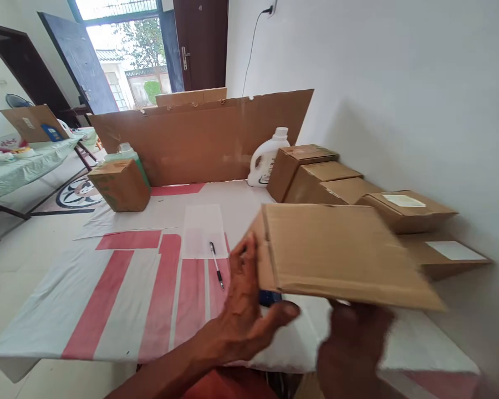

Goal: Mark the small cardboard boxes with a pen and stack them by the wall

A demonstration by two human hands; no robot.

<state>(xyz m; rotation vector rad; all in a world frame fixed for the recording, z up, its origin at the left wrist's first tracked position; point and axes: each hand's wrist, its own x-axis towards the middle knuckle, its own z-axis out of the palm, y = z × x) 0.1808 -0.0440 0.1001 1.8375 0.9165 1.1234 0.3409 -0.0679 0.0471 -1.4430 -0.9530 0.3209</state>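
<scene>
Both hands hold a flat cardboard box (341,255) above the near right of the table (120,288) — the left hand (245,316) spread wide against its left end, thumb beneath, the right hand (353,343) blurred under its near edge, its grip too smeared to tell. A pen (217,265) lies on a white sheet (203,227) just left of the left hand — sealed boxes (316,174) line the wall (399,83) behind.

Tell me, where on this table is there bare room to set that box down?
The widest free patch is the striped cloth on the left, between the small box and the near edge. A smaller patch lies between the paper sheet and the cardboard sheet. The right side is crowded with stacked boxes; the hands hold the carton mid-table.
</scene>
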